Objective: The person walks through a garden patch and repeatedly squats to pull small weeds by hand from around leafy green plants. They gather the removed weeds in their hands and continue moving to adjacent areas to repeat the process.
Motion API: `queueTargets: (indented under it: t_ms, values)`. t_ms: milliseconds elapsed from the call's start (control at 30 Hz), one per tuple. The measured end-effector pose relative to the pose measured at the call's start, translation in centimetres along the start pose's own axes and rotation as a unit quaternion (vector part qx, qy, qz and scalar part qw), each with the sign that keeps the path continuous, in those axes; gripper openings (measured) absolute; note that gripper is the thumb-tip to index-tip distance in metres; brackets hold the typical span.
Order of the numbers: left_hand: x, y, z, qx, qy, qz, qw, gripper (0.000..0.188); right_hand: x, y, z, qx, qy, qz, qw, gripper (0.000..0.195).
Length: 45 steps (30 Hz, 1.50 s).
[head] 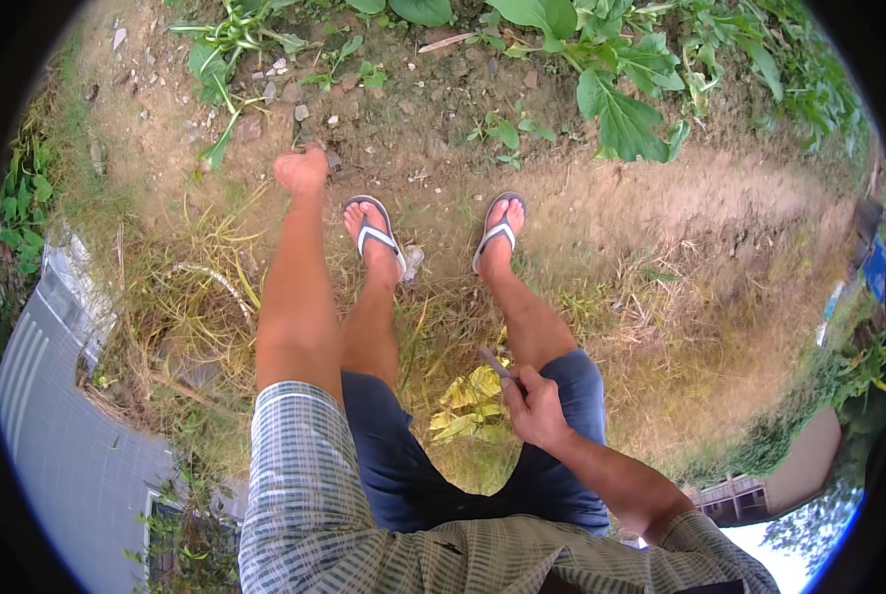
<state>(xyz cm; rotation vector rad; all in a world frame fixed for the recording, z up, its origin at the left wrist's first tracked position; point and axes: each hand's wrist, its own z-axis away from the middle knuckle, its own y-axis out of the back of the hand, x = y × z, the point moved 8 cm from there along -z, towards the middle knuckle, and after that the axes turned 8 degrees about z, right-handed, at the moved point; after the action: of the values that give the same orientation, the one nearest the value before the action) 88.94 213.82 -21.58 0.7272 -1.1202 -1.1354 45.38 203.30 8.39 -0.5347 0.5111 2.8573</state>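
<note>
My left hand [300, 171] reaches down over the bare soil ahead of my left foot, with its fingers curled closed. A thin stem-like bit shows just beyond the knuckles; whether the fingers grip it is hidden. A narrow green plant [222, 141] grows to the left of this hand, and small stones [301, 113] lie past it. Near my right knee, my right hand [538, 410] grips a small knife-like tool [493, 362]. Its flat, dull blade points up and left, away from my body, and most of its handle is covered by my fingers.
Broad-leaved green plants [621, 111] line the far soil. My feet, in flip-flops [499, 234], stand apart at its edge. Dry grass [198, 319] and yellow leaves [473, 401] lie closer in. A grey tiled surface [79, 401] is on the left, a low building [732, 497] lower right.
</note>
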Motion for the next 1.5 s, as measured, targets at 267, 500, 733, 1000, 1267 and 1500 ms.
queueTargets:
  t_ms: [267, 500, 733, 1000, 1267, 1500]
  values:
    - [-7.3, 8.7, 0.6, -0.121, 0.093, -0.123, 0.981, 0.051, 1.1, -0.5, 0.0, 0.001, -0.008, -0.035, 0.999, 0.012]
    - [-12.9, 15.2, 3.3, -0.166, 0.213, -0.347, 0.898, 0.045, 1.7, -0.8, 0.7, 0.015, 0.012, -0.031, 0.999, 0.012]
    - [8.9, 1.2, 5.0, -0.142, -0.221, 0.051, 0.963, 0.032, 2.6, -0.8, 0.6, 0.012, -0.017, -0.055, 0.998, 0.013]
    - [16.7, -4.6, 6.1, -0.106, -0.299, -0.149, 0.937, 0.024, 2.7, -0.5, 0.7, 0.02, -0.029, -0.09, 0.995, 0.012]
    - [16.4, -5.8, 6.4, -0.108, -0.415, -0.155, 0.89, 0.013, 2.9, -0.2, 0.9, 0.034, -0.04, -0.133, 0.99, 0.011]
    - [17.3, -5.4, 7.1, -0.098, -0.416, -0.172, 0.887, 0.016, 2.9, 0.0, 0.9, 0.043, -0.035, -0.131, 0.99, 0.012]
